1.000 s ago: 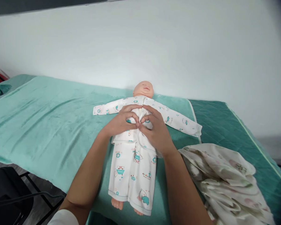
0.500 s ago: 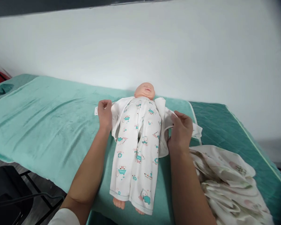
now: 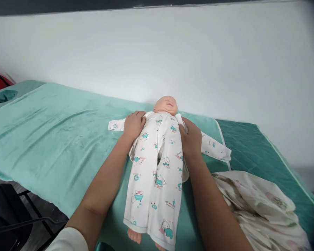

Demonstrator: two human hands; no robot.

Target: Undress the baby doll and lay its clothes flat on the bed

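A baby doll [image 3: 166, 104] lies on its back on a teal-covered table [image 3: 54, 132], its head toward the wall. It wears white printed trousers [image 3: 154, 174] that reach up to the chest, and an open white printed jacket [image 3: 211, 144] with sleeves spread sideways. My left hand [image 3: 134, 124] lies on the jacket at the doll's shoulder on the left side of the view. At the other shoulder my right hand [image 3: 190, 136] presses on the jacket edge. Whether the fingers grip cloth is hidden. Bare doll feet [image 3: 134, 235] show at the table's near edge.
A crumpled floral cloth [image 3: 261, 205] lies on the table at my right. A white wall runs behind the table. A black chair [image 3: 7, 216] stands on the floor at lower left. A face hole [image 3: 1, 96] shows at the table's far left end.
One second ago both hands were together on the shut jacket front. They then pulled the jacket flaps apart, and now both hands rest at the doll's shoulders.
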